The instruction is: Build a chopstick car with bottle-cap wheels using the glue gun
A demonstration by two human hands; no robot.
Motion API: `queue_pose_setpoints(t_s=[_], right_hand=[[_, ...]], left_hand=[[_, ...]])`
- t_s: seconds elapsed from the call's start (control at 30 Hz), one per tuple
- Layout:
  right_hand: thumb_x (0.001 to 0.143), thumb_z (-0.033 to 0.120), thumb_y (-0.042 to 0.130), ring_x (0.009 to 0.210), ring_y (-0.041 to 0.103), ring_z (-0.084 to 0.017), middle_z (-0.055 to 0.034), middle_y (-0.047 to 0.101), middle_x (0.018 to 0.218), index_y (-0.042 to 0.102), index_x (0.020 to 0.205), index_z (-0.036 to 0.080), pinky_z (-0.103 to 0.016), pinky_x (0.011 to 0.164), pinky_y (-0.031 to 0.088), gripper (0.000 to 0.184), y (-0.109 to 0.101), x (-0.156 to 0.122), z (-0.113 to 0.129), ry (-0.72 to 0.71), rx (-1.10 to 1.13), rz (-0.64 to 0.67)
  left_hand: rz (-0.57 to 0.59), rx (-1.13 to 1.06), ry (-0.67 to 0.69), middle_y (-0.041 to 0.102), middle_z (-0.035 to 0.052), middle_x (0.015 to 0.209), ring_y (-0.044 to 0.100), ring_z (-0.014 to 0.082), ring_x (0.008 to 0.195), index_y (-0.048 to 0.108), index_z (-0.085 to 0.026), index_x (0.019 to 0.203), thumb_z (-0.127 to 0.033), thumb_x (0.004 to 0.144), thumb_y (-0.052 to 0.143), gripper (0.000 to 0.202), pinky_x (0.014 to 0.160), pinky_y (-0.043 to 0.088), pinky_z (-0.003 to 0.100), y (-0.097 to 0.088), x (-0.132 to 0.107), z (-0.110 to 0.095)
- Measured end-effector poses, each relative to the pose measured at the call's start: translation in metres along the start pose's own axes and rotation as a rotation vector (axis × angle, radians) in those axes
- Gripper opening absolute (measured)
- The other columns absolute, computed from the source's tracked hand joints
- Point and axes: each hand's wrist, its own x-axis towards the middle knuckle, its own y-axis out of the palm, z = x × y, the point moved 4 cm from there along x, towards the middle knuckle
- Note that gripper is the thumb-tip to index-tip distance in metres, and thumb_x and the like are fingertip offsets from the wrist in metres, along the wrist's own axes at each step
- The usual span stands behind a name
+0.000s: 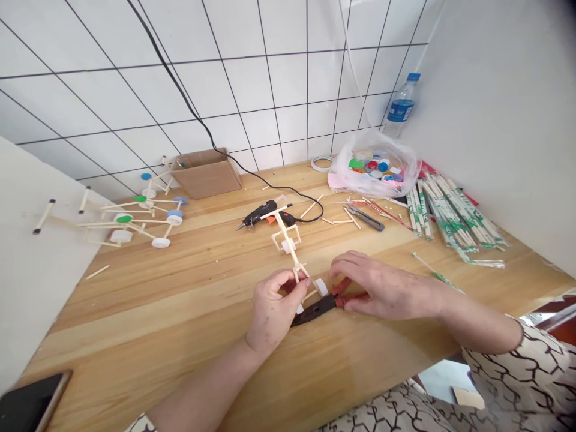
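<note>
Head view. The left hand (275, 307) pinches the near end of a stick model (284, 231) between thumb and fingers; the model lies at mid-counter (189, 294), its far crossbar over the glue gun (260, 215). The right hand (382, 287) grasps the spread handles of the pliers (317, 308), whose jaws point left beside the model's near wheels; whether they grip anything cannot be told. Left: similar models (141, 226) and a box (207, 175). Right: a knife (368, 218), a bag (339, 171) of caps (375, 166), wrapped chopsticks (451, 210) and a bottle (400, 110). Near left corner: a phone (32, 402).
</note>
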Motion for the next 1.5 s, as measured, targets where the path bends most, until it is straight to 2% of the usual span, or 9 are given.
queue_pose_setpoints(t_s=[0.2,0.37,0.5,0.6,0.77,0.93,1.03,1.3,1.5], right_hand=[[0.079,0.024,0.055,0.088,0.053,-0.016,-0.0045,0.059,0.094,0.054,0.096,0.018,-0.028,0.076,0.043,0.018,-0.003,0.025,-0.004,0.018,0.150,-0.244],[0.073,0.022,0.061,0.080,0.056,-0.015,-0.0035,0.062,0.085,0.061,0.084,0.015,-0.027,0.072,0.043,0.013,0.002,0.047,-0.004,0.120,0.241,-0.158],[0.072,0.017,0.059,0.074,0.057,-0.013,-0.0017,0.063,0.078,0.062,0.077,0.014,-0.024,0.068,0.043,0.006,0.007,0.049,-0.005,0.092,0.287,-0.104],[0.072,0.013,0.056,0.072,0.057,-0.013,-0.0007,0.062,0.075,0.062,0.075,0.014,-0.023,0.066,0.042,0.007,0.013,0.049,-0.007,0.078,0.295,-0.102],[0.072,0.013,0.051,0.063,0.055,-0.012,0.0003,0.060,0.068,0.060,0.072,0.015,-0.022,0.059,0.042,0.008,0.022,0.051,-0.011,0.145,0.283,-0.127],[0.074,0.017,0.050,0.061,0.056,-0.012,0.0018,0.059,0.066,0.055,0.070,0.017,-0.022,0.058,0.042,0.007,0.025,0.049,-0.013,0.132,0.299,-0.148],[0.074,0.018,0.051,0.058,0.054,-0.011,0.0021,0.057,0.063,0.054,0.068,0.017,-0.021,0.055,0.041,0.007,0.026,0.048,-0.015,0.127,0.283,-0.155],[0.073,0.017,0.052,0.051,0.048,-0.009,0.0035,0.052,0.059,0.052,0.068,0.016,-0.019,0.049,0.037,0.005,0.026,0.048,-0.012,0.147,0.281,-0.155],[0.073,0.017,0.052,0.056,0.050,-0.010,0.0031,0.053,0.061,0.052,0.067,0.017,-0.020,0.055,0.038,0.006,0.026,0.048,-0.012,0.128,0.260,-0.169]], left_hand=[[0.019,0.013,0.008,0.058,-0.0023,0.058,0.049,0.0101,0.053,0.064,-0.015,0.064,-0.026,0.071,0.059,0.014,0.053,0.041,0.019,0.000,0.000,-0.001],[0.024,-0.032,0.019,0.060,-0.0019,0.059,0.050,0.0104,0.054,0.065,-0.015,0.066,-0.024,0.071,0.059,0.012,0.053,0.042,0.019,0.000,0.001,-0.001],[0.031,-0.035,0.027,0.063,-0.0016,0.062,0.052,0.0106,0.055,0.066,-0.016,0.065,-0.025,0.070,0.059,0.012,0.054,0.042,0.019,0.001,0.001,0.001],[0.042,-0.058,0.029,0.065,-0.0011,0.064,0.053,0.0112,0.056,0.066,-0.016,0.065,-0.024,0.069,0.060,0.011,0.055,0.042,0.019,0.001,0.002,0.000],[0.071,-0.081,0.016,0.066,0.0000,0.068,0.056,0.0127,0.060,0.066,-0.016,0.067,-0.024,0.070,0.060,0.011,0.059,0.045,0.021,0.001,0.002,-0.002],[0.172,-0.108,0.006,0.068,0.0036,0.077,0.061,0.0171,0.071,0.068,-0.015,0.082,-0.028,0.072,0.061,0.018,0.066,0.049,0.025,0.001,0.002,0.001],[0.226,-0.020,-0.012,0.068,0.0048,0.078,0.062,0.0181,0.069,0.066,-0.015,0.086,-0.032,0.071,0.062,0.023,0.063,0.049,0.026,-0.003,0.001,0.003],[0.237,0.251,0.038,0.066,0.0028,0.076,0.061,0.0182,0.068,0.060,-0.018,0.079,-0.027,0.070,0.060,0.013,0.065,0.048,0.028,-0.013,-0.010,-0.006],[0.207,0.330,0.033,0.067,0.0050,0.089,0.062,0.0216,0.082,0.062,-0.020,0.086,-0.025,0.066,0.063,0.021,0.072,0.048,0.031,-0.012,-0.017,0.002]])
